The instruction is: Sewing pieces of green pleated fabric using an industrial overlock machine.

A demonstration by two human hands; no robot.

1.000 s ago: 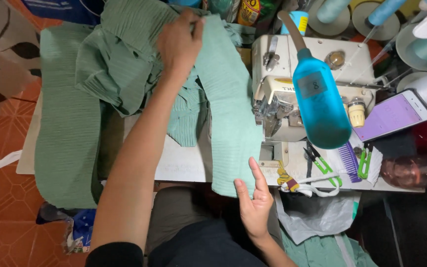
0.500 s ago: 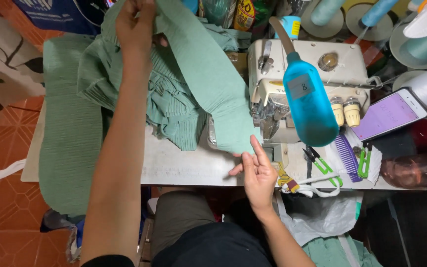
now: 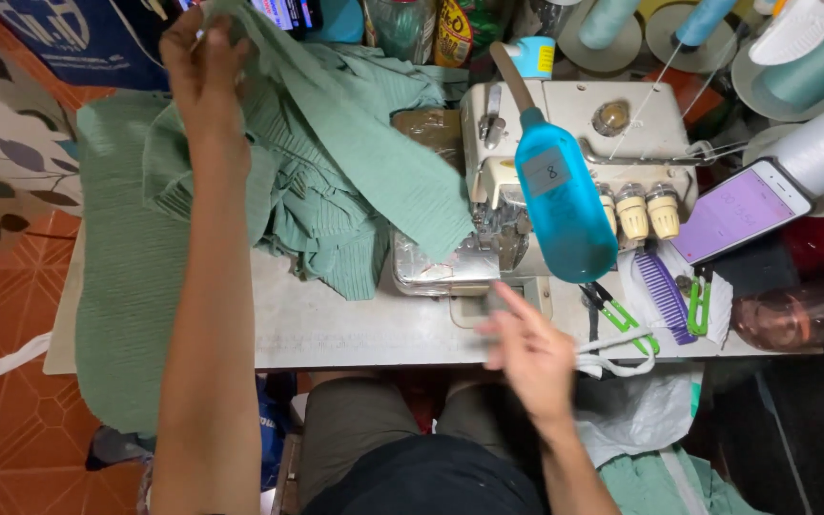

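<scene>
A person at a sewing machine [image 3: 565, 191] lifts green ribbed fabric [image 3: 336, 181] clear of the work surface [image 3: 355, 329].

The left hand [image 3: 204, 57] pinches the cloth's upper edge at the far side of the surface, while a long strip trails down toward the machine's needle area. The right hand [image 3: 526, 353], blurred, hovers with fingers loosely spread and holds nothing, near green-handled snips [image 3: 622, 310]. The fabric looks light, soft and limp, likely to stretch; edges and seams seem the safest places to grip.
</scene>
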